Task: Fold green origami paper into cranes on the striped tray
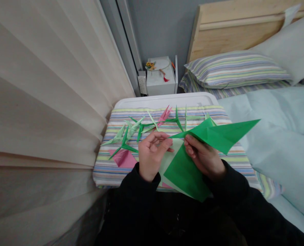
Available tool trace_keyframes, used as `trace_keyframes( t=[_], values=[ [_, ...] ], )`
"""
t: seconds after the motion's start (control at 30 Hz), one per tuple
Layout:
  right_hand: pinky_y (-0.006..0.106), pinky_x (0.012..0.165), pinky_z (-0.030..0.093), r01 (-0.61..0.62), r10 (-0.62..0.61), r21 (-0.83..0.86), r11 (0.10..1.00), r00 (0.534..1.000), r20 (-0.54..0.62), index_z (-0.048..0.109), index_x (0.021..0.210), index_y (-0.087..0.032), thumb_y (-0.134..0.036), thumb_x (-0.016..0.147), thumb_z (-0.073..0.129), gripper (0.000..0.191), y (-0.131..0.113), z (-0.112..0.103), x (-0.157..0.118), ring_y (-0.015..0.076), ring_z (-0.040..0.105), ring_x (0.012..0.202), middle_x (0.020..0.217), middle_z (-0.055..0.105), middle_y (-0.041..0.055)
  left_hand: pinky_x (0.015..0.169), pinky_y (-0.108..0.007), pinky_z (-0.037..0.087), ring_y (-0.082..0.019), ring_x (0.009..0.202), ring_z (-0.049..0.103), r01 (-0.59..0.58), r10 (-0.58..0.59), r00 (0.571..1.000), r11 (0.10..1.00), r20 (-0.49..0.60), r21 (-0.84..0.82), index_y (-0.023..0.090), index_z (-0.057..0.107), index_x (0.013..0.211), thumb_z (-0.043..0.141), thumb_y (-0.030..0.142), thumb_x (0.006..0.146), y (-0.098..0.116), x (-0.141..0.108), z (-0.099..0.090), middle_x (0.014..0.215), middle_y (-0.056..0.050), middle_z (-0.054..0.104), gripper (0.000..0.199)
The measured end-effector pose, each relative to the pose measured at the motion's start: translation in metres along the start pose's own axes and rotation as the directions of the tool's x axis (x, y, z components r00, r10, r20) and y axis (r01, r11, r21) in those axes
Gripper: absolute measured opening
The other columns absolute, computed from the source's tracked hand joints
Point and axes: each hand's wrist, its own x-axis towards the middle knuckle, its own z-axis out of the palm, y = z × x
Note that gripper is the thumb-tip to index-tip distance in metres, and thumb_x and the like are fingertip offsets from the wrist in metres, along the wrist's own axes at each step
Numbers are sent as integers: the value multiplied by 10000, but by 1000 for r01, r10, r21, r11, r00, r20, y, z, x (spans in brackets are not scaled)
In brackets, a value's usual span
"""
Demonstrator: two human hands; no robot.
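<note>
A partly folded sheet of green origami paper point(219, 134) is held up above the cloth-covered table, its long point reaching to the right. My right hand point(203, 155) grips its lower edge between thumb and fingers. At the paper's narrow left tip, my left hand point(154, 153) pinches with thumb and forefinger. Under my hands lie a flat green sheet point(186, 172) and a pale green sheet point(172, 155). Several folded paper cranes lie beyond and to the left, among them a dark green crane point(125, 145), a light green crane point(135, 126) and a pink crane point(164, 116).
A pink paper piece point(123, 159) lies at the left of the striped cloth point(111, 176). A curtain point(52, 85) hangs close on the left. Behind stands a white bedside cabinet point(158, 87); at right is a bed with a striped pillow point(241, 70) and pale quilt point(277, 119).
</note>
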Motion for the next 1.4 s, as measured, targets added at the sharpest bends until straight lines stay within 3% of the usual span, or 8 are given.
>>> trace_keyframes(
  t=[0.2, 0.4, 0.57, 0.67, 0.87, 1.03, 1.17, 1.4],
  values=[
    [232, 389, 307, 25, -23, -64, 998, 999, 41, 588, 585, -207, -571, 671, 863, 465, 7, 0, 1, 78, 402, 413, 483, 497, -46, 488, -227, 567, -113, 505, 644, -28, 27, 999, 997, 22, 76, 158, 678, 794, 838, 338, 763, 8, -3, 5, 669, 0, 689, 243],
    [236, 390, 324, 87, -84, -27, 996, 991, 102, 613, 675, -222, -489, 726, 850, 360, 9, -1, 0, 91, 423, 408, 477, 506, -62, 521, -225, 592, -117, 538, 675, -140, 138, 990, 984, 25, 111, 171, 721, 806, 836, 297, 772, 5, -6, 2, 717, -3, 711, 174],
    [236, 393, 332, 34, -35, 9, 999, 976, 214, 693, 761, -242, -398, 719, 866, 236, 4, 0, -4, 110, 491, 459, 575, 573, -46, 612, -242, 623, -133, 658, 711, -324, 295, 942, 925, 161, 199, 188, 753, 858, 769, 214, 845, -1, -9, 0, 826, -34, 763, 33],
    [230, 389, 312, 22, -29, 34, 999, 970, 240, 694, 736, -242, -376, 727, 861, 214, 3, 1, -4, 105, 488, 453, 570, 564, -47, 607, -235, 617, -128, 667, 709, -365, 333, 926, 912, 178, 190, 190, 749, 864, 760, 179, 848, 0, -10, 0, 844, -33, 764, 21],
    [232, 400, 297, 20, -29, 49, 999, 979, 202, 675, 731, -223, -373, 736, 846, 227, 3, 0, -3, 95, 442, 441, 524, 542, -53, 578, -222, 593, -113, 605, 687, -280, 265, 954, 954, 139, 107, 177, 720, 802, 781, 152, 812, 5, -10, 3, 766, -6, 715, 67],
    [213, 402, 276, -39, 34, 89, 995, 998, 59, 660, 700, -202, -374, 642, 905, 305, 1, 0, -2, 73, 392, 448, 499, 493, -60, 566, -217, 569, -103, 571, 673, -243, 236, 964, 969, 124, 41, 165, 696, 737, 792, 114, 782, 7, -9, 5, 719, 6, 693, 117],
    [192, 399, 261, -5, 6, 159, 987, 1000, -3, 587, 602, -193, -332, 605, 936, 375, -2, 1, 1, 58, 375, 471, 520, 459, -63, 528, -201, 543, -96, 524, 655, -191, 189, 978, 981, 84, 21, 154, 677, 688, 804, 117, 761, 8, -6, 5, 655, 13, 673, 151],
    [156, 370, 211, -23, 28, 233, 972, 999, -18, 545, 516, -163, -296, 597, 960, 443, -5, -1, 7, 17, 308, 431, 491, 433, -72, 525, -186, 527, -90, 525, 645, -18, 11, 994, 997, 105, 70, 146, 638, 726, 778, 205, 811, 8, -2, 3, 627, 21, 631, 174]
  ],
)
